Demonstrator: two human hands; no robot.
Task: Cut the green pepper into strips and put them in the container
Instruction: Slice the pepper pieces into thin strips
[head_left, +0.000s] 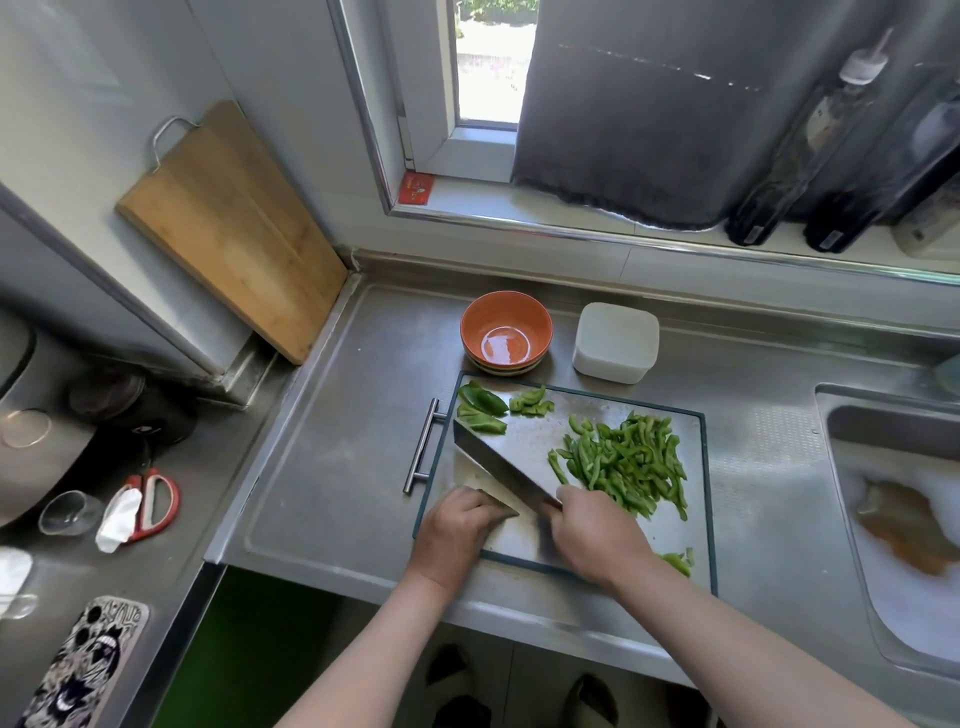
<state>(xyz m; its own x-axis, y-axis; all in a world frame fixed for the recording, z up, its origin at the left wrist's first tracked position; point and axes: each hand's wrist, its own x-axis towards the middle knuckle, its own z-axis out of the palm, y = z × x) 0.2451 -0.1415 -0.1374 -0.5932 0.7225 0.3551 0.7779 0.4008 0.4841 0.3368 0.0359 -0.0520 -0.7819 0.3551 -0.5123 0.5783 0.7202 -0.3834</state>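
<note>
**While the cleaver is gripped, cut pepper lies heaped on the board**

Where the near edge of the steel cutting board (540, 431) is met by both forearms, the right hand (592, 535) is seen clamped round the handle of a cleaver (498, 462). The blade is laid slantwise over the board, with its tip pointed at the far left corner. The left hand (457, 525) is placed knuckles up on the near left part of the board, its fingers curled against the blade's heel. Whether anything is held under them cannot be told.

A loose heap of pepper strips (623, 462) is spread over the right half of the board, just beside the blade. Larger pepper pieces (480, 410) are left uncut in the far left corner, next to the blade tip. A small cut bunch (531, 402) is set by the far edge. A few scraps (678, 561) are found at the near right corner.

Just beyond the board's far edge, an orange bowl (506, 332) and a white container (615, 340) are stood side by side, the container to the right. A sink (893, 519) is sunk to the right of the board. Red-handled scissors (153, 504) and a glass (70, 512) are laid well to its left. A wooden board (228, 223) is propped against the wall further back on that side.
</note>
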